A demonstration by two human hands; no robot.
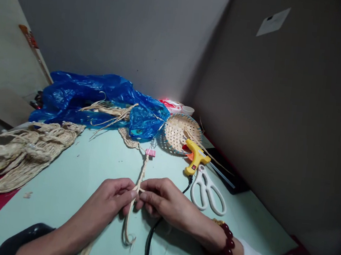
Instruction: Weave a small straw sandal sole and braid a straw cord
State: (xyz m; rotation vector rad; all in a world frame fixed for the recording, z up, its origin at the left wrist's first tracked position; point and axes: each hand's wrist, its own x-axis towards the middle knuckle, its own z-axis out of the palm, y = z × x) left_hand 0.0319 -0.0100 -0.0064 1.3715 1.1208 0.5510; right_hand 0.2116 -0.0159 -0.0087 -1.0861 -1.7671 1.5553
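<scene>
A pale straw braid (142, 172) runs toward me from a pink binder clip (150, 153) that grips its far end. At the near end of the braid, my left hand (117, 197) pinches a strand between thumb and fingers. My right hand (160, 197), closed close beside it, pinches another strand on the right. Between the two hands a loose straw strand (128, 222) hangs down and curls at its tip. The fingertips partly cover where the strands cross.
Woven straw sandals (34, 149) lie at left. A blue plastic bag (101, 92) with loose straw (111, 111) sits at the back, beside a woven basket (178, 130). A yellow glue gun (197, 156) and white-handled scissors (208, 190) lie right of my hands; a black cord (148, 245) passes below.
</scene>
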